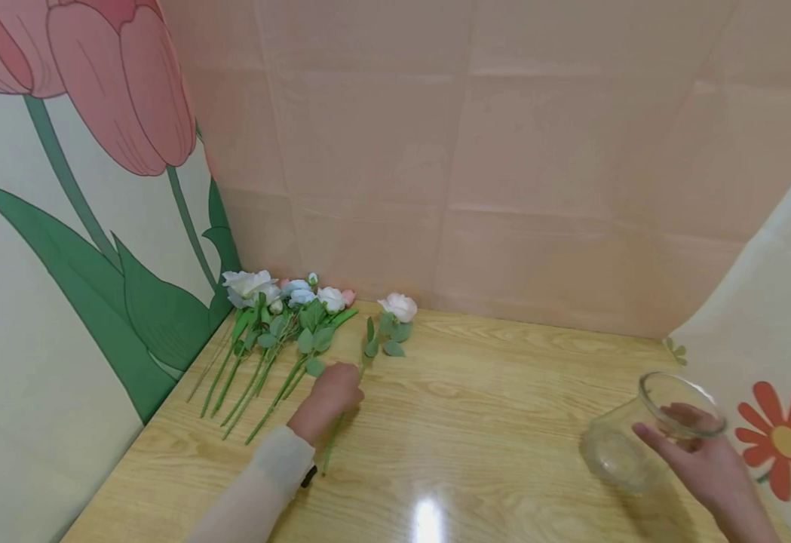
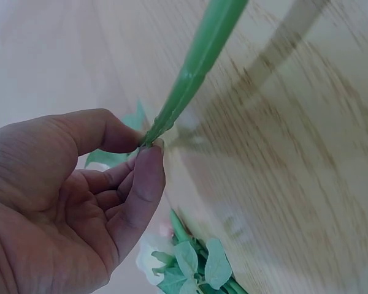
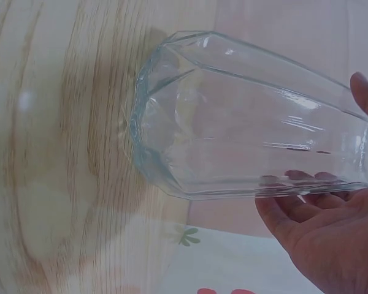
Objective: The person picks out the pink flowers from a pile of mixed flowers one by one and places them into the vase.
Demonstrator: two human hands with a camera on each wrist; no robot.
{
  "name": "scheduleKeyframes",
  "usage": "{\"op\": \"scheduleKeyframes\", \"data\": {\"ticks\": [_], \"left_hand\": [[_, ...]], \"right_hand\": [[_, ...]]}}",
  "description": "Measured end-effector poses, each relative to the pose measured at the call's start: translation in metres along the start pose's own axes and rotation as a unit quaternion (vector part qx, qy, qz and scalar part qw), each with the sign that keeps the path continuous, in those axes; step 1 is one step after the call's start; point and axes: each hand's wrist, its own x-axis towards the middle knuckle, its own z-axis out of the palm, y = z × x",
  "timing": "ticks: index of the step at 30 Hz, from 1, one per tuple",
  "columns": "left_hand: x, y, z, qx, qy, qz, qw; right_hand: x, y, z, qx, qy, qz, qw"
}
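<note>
My left hand pinches the green stem of a pale pink artificial rose between thumb and fingertips. The rose's head points toward the back wall, with leaves below the bloom, and the stem's lower end extends toward me. At the right, my right hand grips a clear glass vase near its rim, thumb on one side and fingers on the other. The faceted vase tilts, its mouth toward the right and its base close over the wooden table.
Several artificial flowers, white, blue and pink, lie in a row on the wooden table left of my left hand. A pinkish cloth wall stands at the back. Printed flower cloths hang at the left and right.
</note>
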Motion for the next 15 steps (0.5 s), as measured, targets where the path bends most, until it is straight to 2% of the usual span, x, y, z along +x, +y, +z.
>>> {"op": "scheduleKeyframes", "data": {"ticks": [4,15], "left_hand": [[0.001,0.002,0.003,-0.012,0.003,0.004,0.9999],[0.002,0.009,0.006,-0.019,0.003,0.002,0.9998]], "right_hand": [[-0.002,-0.005,0.002,-0.006,-0.002,-0.002,1.0000],[-0.008,-0.009,0.015,-0.001,0.017,-0.058,0.9982]]}}
